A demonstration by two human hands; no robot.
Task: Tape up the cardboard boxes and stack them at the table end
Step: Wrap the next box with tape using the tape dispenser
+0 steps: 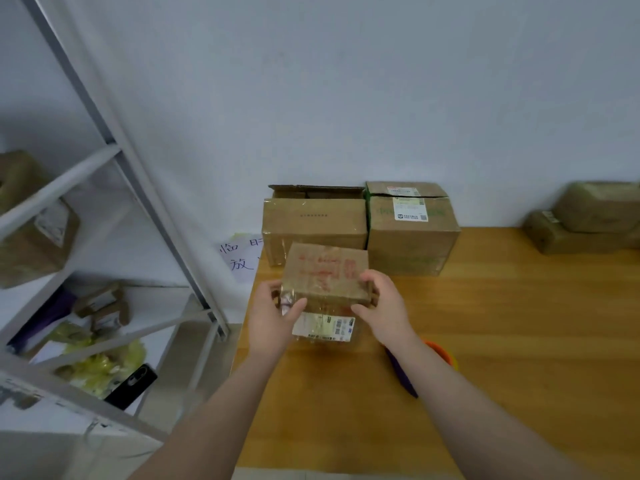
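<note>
Cardboard box point(325, 271), a small one with red print on its top, is held between both hands over the left end of the wooden table point(502, 323). It sits just in front of two bigger boxes standing against the wall: an open-topped box point(313, 220) and, touching it on the right, a labelled box point(412, 237). The left hand point(273, 310) grips the near left corner, with fingers curled round the side and the thumb on the glossy front. The right hand point(384, 306) holds the right end, with fingers curled over the top edge and the thumb lower on the front. A shipping label point(323, 327) shows on the front face under clear tape or film. Whether the bottom touches the table I cannot tell. Two hands carry it with little more than fingers and thumbs, so it is probably light. The walls look stiff enough to take a squeeze, though the shiny taped faces may be slippery. The safest hold is likely at opposite ends near the corners, where the cardboard is firmest and bare. For stacking, the closed labelled box looks the sounder base, since the open one has raised flaps. An orange and purple object point(440, 351) lies on the table partly under the right forearm, possibly a tape dispenser, but too hidden to be sure.
</note>
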